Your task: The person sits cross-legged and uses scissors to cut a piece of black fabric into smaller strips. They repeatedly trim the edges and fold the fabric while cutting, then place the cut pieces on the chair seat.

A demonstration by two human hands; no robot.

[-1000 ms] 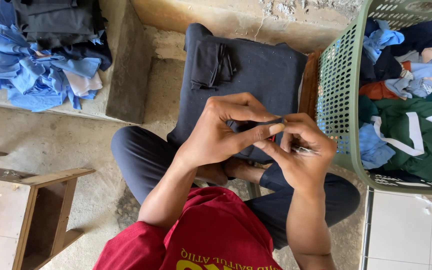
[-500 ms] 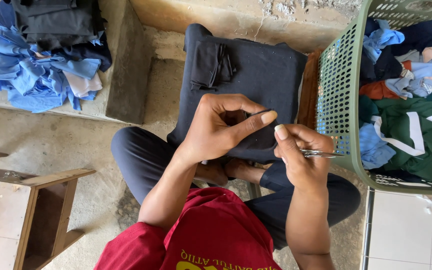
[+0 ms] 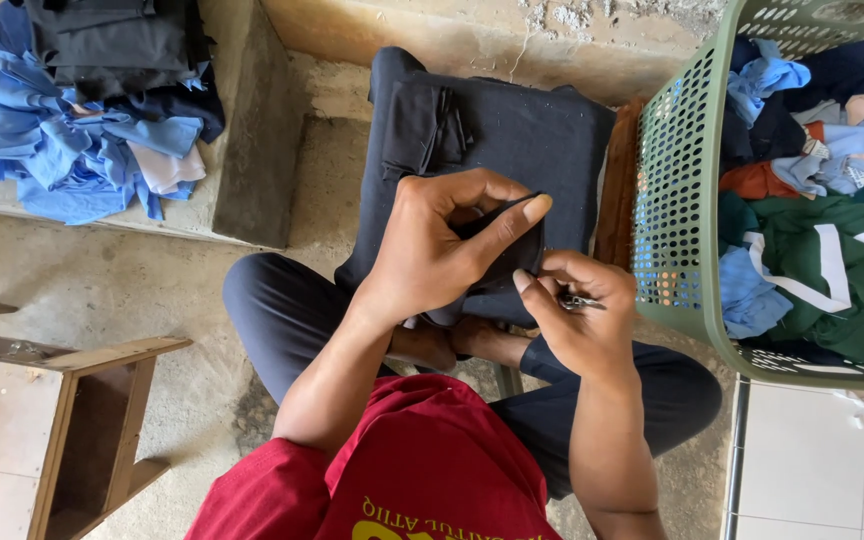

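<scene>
A dark navy garment point(image 3: 512, 130) lies spread over a small stool in front of my crossed legs. My left hand point(image 3: 442, 245) pinches a fold of its near edge between thumb and fingers. My right hand point(image 3: 577, 315) is just right of it, closed on a small metal tool point(image 3: 582, 300) whose tip points right. The two hands almost touch over the garment's near edge.
A green perforated laundry basket point(image 3: 672, 220) full of green, blue and dark clothes stands at my right. A heap of blue and dark clothes point(image 3: 82, 110) lies on a concrete ledge at the upper left. A wooden stool point(image 3: 92, 420) is at the lower left.
My hands parted half a second ago and have come back together; the left hand has taken a fold of the dark fabric again, and the right hand has moved in beside it.
</scene>
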